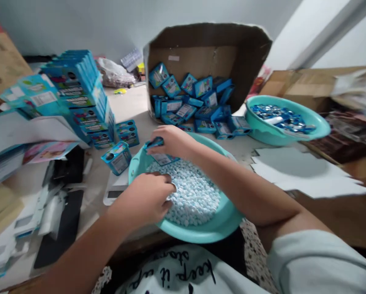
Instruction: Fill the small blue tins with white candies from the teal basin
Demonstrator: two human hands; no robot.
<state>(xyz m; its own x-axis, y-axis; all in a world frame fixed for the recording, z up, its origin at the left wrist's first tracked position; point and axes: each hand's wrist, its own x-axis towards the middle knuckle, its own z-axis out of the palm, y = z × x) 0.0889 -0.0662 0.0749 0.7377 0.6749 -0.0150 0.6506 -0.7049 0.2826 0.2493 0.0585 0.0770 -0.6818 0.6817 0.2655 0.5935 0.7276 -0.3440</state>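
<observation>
A turquoise basin point(198, 234) in front of me holds many small white and pale-blue pellets point(193, 196). My right hand point(172, 143) grips a small blue printed box point(163, 158) above the basin's far left side; a dark opening shows at its upper end. My left hand point(149, 198) reaches over the near left rim with curled fingers at the pellets. What lies inside those fingers is hidden. Another blue box point(118, 158) stands just left of the basin, by a white scale point(111, 196) partly under the basin's edge.
Behind the basin, a cardboard carton point(198, 45) lies on its side with several blue boxes inside. Stacked blue boxes point(85, 98) rise at the left. A second turquoise basin point(288, 136) holds shiny blue packets. White card sheets point(305, 171) lie at the right.
</observation>
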